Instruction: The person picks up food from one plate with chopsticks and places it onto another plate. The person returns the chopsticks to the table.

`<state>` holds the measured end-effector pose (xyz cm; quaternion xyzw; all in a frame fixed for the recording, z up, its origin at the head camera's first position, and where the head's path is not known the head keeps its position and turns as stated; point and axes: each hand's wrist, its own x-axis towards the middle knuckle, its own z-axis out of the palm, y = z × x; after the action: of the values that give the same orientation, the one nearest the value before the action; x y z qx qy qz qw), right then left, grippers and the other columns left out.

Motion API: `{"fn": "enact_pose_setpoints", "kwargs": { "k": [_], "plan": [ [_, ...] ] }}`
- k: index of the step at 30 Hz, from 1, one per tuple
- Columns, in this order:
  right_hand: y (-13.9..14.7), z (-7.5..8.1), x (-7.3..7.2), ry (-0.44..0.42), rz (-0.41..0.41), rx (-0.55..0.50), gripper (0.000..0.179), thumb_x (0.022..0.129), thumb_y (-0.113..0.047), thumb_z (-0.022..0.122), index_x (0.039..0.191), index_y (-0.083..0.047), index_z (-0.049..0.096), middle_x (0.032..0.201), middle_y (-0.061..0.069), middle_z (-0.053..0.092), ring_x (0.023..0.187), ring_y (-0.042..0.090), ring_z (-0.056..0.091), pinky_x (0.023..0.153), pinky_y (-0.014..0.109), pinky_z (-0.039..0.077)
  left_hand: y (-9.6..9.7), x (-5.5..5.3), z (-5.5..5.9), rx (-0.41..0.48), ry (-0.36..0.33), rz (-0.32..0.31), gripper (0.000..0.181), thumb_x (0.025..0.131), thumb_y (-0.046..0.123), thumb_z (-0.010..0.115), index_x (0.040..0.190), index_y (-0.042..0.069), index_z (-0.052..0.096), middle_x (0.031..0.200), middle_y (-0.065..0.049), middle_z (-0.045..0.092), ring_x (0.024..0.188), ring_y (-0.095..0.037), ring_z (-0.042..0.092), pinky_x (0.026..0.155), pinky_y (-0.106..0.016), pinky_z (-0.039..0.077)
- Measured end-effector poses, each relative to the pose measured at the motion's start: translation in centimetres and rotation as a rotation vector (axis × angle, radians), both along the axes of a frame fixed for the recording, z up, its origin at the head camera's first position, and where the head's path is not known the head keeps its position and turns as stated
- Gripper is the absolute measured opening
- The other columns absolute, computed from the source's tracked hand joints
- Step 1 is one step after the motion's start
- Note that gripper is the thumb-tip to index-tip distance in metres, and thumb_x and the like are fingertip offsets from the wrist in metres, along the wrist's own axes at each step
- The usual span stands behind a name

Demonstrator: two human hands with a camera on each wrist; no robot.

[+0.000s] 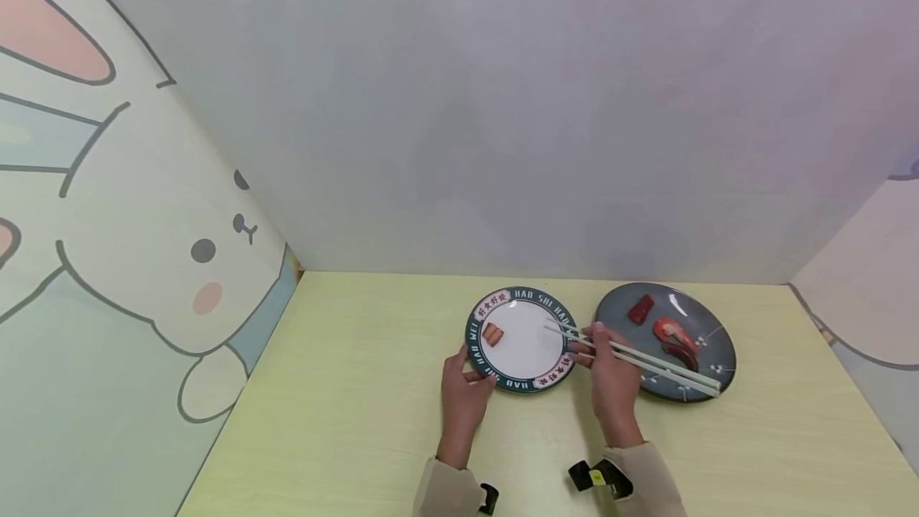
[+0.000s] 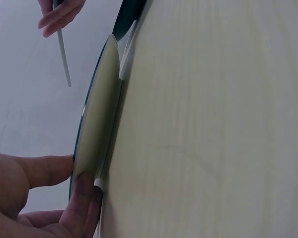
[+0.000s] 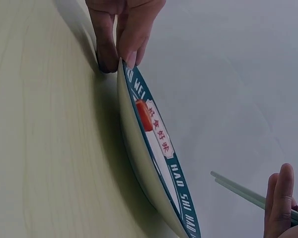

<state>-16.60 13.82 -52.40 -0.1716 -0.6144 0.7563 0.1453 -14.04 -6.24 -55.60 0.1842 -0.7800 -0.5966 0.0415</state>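
My left hand [image 1: 465,397] pinches the near left rim of a white plate [image 1: 527,345] with a dark green lettered border. In the left wrist view its thumb [image 2: 49,169] is at the rim and other fingers are under the plate. Toward the plate's left side lies a small orange-brown food piece [image 1: 492,334], red-orange in the right wrist view. My right hand [image 1: 613,380] holds a pair of pale green chopsticks [image 1: 668,369], whose tips point left above the white plate with nothing between them.
Right of the white plate stands a dark grey plate [image 1: 613,305] with a flower pattern. On it lie a dark red chunk [image 1: 641,309], a red-and-white piece [image 1: 673,332] and a dark curved piece [image 1: 682,355]. A grey wall [image 1: 502,142] rises behind the table [image 1: 345,389].
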Motion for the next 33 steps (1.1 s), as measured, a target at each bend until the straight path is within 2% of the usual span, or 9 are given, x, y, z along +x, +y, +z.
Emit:
{"fn": "enact_pose_setpoints", "kwargs": {
  "k": [6,14,18,22,27,33],
  "plan": [
    [-0.4,-0.1,0.0,0.005,0.008,0.016,0.040,0.111,-0.019,0.054,0.117,0.019,0.064,0.096,0.017,0.075,0.074,0.009,0.076,0.072,0.031,0.063,0.0,0.0,0.1,-0.003,0.006,-0.002,0.075,0.085,-0.010,0.076,0.154,-0.008,0.046,0.137,-0.020,0.055,0.090,-0.018,0.066,0.068,-0.028,0.058],
    [-0.9,0.0,0.0,-0.026,0.026,0.006,0.039,0.111,-0.018,0.054,0.119,0.018,0.064,0.098,0.015,0.074,0.073,0.007,0.075,0.068,0.026,0.062,0.0,0.0,0.1,0.006,0.002,-0.001,0.075,0.085,-0.010,0.076,0.154,-0.008,0.046,0.137,-0.019,0.055,0.091,-0.017,0.066,0.069,-0.030,0.058],
    [-1.1,-0.2,0.0,-0.028,0.043,-0.002,0.039,0.111,-0.019,0.054,0.118,0.018,0.064,0.096,0.014,0.075,0.072,0.006,0.074,0.067,0.025,0.062,0.0,0.0,0.3,0.005,-0.004,0.000,0.075,0.085,-0.010,0.076,0.154,-0.008,0.046,0.138,-0.019,0.055,0.091,-0.018,0.066,0.069,-0.030,0.058],
    [-1.5,-0.5,0.0,-0.011,0.060,0.018,0.039,0.112,-0.018,0.053,0.116,0.019,0.065,0.097,0.019,0.075,0.072,0.007,0.075,0.069,0.026,0.062,0.0,0.1,0.4,0.005,0.001,-0.001,0.075,0.085,-0.010,0.076,0.154,-0.009,0.046,0.137,-0.020,0.055,0.092,-0.020,0.066,0.068,-0.029,0.058],
    [-1.7,-0.8,0.0,-0.031,0.083,0.053,0.039,0.112,-0.019,0.052,0.114,0.017,0.066,0.098,0.024,0.074,0.071,0.007,0.075,0.068,0.026,0.062,0.1,0.0,0.3,0.009,0.000,-0.002,0.075,0.085,-0.009,0.076,0.154,-0.009,0.045,0.137,-0.020,0.055,0.092,-0.020,0.066,0.069,-0.029,0.058],
    [-2.1,-0.8,0.0,-0.033,0.112,0.045,0.038,0.111,-0.020,0.055,0.115,0.017,0.067,0.095,0.022,0.076,0.071,0.008,0.075,0.067,0.027,0.062,0.0,0.1,0.3,0.008,0.001,0.000,0.075,0.085,-0.010,0.076,0.154,-0.009,0.046,0.137,-0.019,0.056,0.091,-0.018,0.066,0.069,-0.029,0.058]
  ]
}}
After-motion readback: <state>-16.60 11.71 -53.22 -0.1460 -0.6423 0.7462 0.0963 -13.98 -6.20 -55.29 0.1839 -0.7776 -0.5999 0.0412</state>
